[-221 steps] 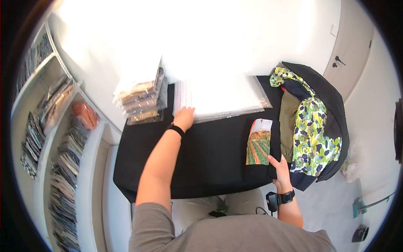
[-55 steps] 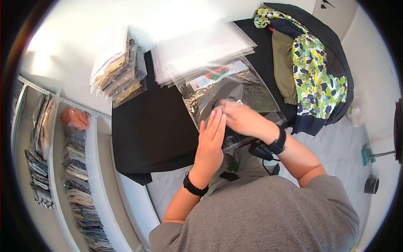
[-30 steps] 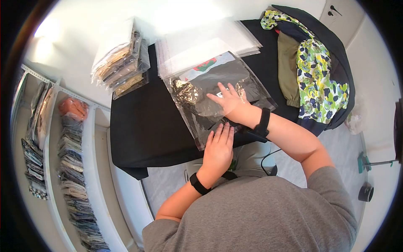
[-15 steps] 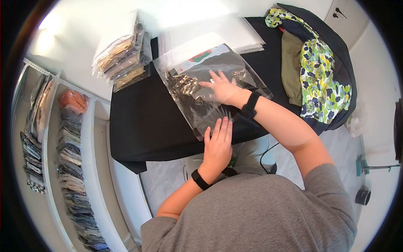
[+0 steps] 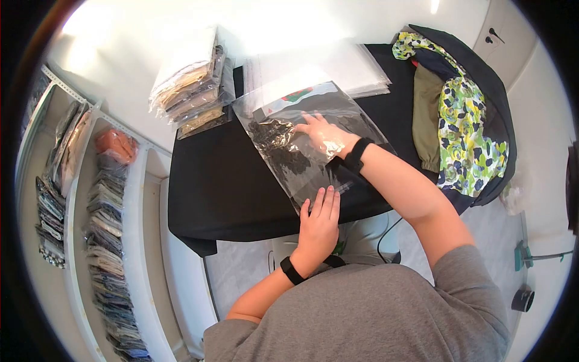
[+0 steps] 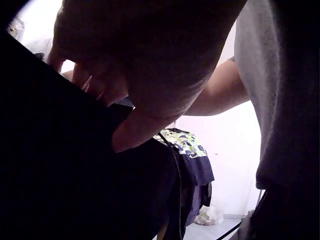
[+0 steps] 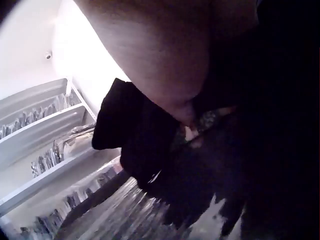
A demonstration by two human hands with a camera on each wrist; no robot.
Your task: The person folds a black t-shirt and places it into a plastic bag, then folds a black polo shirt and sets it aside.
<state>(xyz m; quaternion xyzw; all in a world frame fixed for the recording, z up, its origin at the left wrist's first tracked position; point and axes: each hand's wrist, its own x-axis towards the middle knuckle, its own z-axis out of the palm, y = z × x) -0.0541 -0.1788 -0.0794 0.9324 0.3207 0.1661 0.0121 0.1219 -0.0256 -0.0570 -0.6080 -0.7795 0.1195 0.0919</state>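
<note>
A clear plastic bag (image 5: 289, 181) lies slanted on the black-covered table, with a folded dark garment (image 5: 338, 108) inside. Part of a printed picture (image 5: 298, 95) shows at the garment's far end. My right hand (image 5: 325, 137) lies over the middle of the bag with fingers spread, and shiny film glints across its back. Near the table's front edge, my left hand (image 5: 321, 224) lays its straight fingertips on the bag's near end. In the left wrist view, the left hand (image 6: 105, 85) is dark against the black cloth. The right wrist view shows the right hand (image 7: 175, 95) mostly in shadow.
A stack of clear bags (image 5: 313, 69) lies at the back, overlapped by the filled bag. Packed garments (image 5: 193, 90) are piled at the back left. Floral and olive clothing (image 5: 461, 133) lies on the right. Shelves of packed garments (image 5: 108, 241) stand to the left.
Earlier, my right hand held the folded garment and my left touched the bag stack; now the garment is bagged. My right hand has moved from beside my left fingertips to farther up the bag.
</note>
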